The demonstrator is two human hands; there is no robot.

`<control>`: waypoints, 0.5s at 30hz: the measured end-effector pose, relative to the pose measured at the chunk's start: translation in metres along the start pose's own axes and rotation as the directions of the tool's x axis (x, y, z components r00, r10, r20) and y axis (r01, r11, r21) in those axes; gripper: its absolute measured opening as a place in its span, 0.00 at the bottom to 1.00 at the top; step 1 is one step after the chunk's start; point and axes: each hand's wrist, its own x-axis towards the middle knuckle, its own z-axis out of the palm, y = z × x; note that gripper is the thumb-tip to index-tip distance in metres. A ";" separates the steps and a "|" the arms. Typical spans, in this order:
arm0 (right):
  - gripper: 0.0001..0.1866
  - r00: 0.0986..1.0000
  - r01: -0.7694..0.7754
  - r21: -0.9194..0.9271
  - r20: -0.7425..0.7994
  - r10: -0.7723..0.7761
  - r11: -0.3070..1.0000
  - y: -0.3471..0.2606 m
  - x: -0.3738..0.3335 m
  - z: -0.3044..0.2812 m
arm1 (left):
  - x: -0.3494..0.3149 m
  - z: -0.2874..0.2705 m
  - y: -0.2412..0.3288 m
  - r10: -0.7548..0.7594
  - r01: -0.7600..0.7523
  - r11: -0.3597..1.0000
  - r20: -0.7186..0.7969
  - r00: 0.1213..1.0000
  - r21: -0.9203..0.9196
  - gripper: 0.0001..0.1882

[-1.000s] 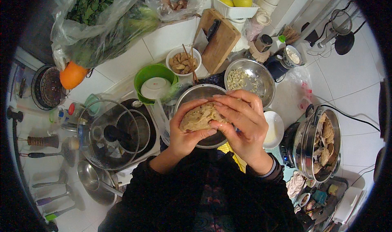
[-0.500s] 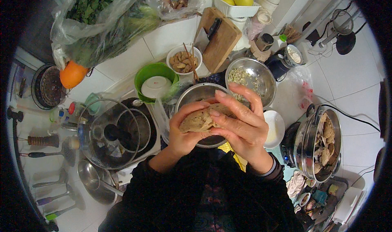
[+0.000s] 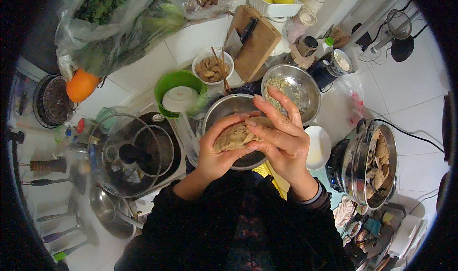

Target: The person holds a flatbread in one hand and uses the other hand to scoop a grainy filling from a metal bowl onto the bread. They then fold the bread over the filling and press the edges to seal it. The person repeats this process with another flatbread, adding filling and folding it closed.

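Note:
Between my hands is a lump of brownish, speckled dough (image 3: 234,136), rounded and folded in shape. My left hand (image 3: 213,155) cups it from the left, with its fingers wrapped along the far side. From the right, my right hand (image 3: 284,146) presses the dough with thumb and a finger, while its other fingers are raised. Below the dough stands a steel bowl (image 3: 217,111), whose inside is mostly hidden by my hands. Just beyond my right fingers sits another steel bowl (image 3: 310,82) holding chopped pale bits. A white dish (image 3: 318,147) with a little yellowish liquid lies right of my right hand.
On the right is a steel steamer (image 3: 355,163) filled with brownish dough pieces. A glass-lidded pan (image 3: 125,154) occupies the left. Behind stand a green basin (image 3: 164,87), a bowl of beige pieces (image 3: 212,71) with chopsticks, and a cutting board (image 3: 262,47) with a knife.
My right fingers have shifted over the dough and the raised ones have moved up slightly. The dough looks smoother and more closed along its near edge. Both hands still hold it.

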 end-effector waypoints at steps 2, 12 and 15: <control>0.26 0.996 0.076 -0.031 -0.033 -0.077 0.997 0.005 -0.002 0.002 | 0.001 0.001 0.000 0.029 -0.029 1.000 0.038 0.999 -0.007 0.29; 0.44 0.998 -0.066 0.256 0.011 0.066 0.964 0.007 -0.017 0.002 | -0.002 0.005 0.011 0.033 -0.033 0.999 0.124 0.992 -0.006 0.34; 0.47 0.996 -0.080 0.268 0.053 0.068 0.960 0.008 -0.022 0.002 | -0.004 0.005 0.014 0.011 -0.016 0.999 0.120 0.993 0.045 0.31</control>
